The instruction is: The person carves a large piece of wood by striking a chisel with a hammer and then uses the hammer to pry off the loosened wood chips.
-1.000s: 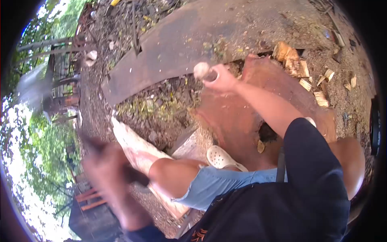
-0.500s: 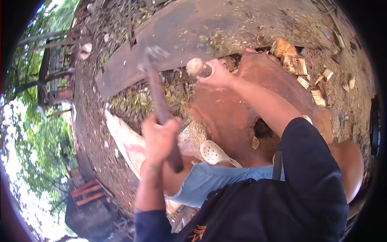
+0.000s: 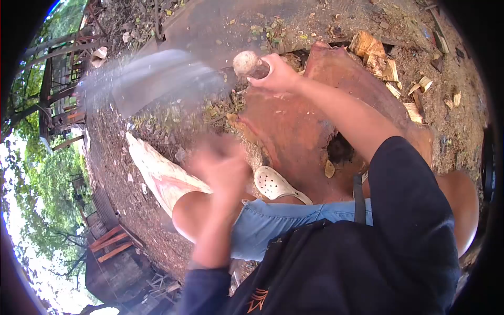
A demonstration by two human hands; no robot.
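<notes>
My left hand (image 3: 223,165) is closed and smeared by motion, in front of my left knee. It grips a hammer, whose head (image 3: 163,71) shows only as a broad pale streak to the upper left; the handle is too blurred to trace. My right hand (image 3: 278,76) is wrapped round a short wooden piece with a rounded, pale end (image 3: 247,64), held at the far edge of a large reddish-brown wooden slab (image 3: 294,123). Hammer and wooden piece are apart.
Split wood chunks (image 3: 370,50) lie beyond the slab at the right. A pale hewn log (image 3: 163,173) lies beside my left leg. My foot wears a white perforated clog (image 3: 278,185). A flat sheet (image 3: 210,26) covers ground ahead; a dark shed (image 3: 113,262) stands lower left.
The hammer has gone from a fairly distinct shape to a wide blur reaching further left. My left hand has moved slightly right and up. My right hand still grips the wooden piece.
</notes>
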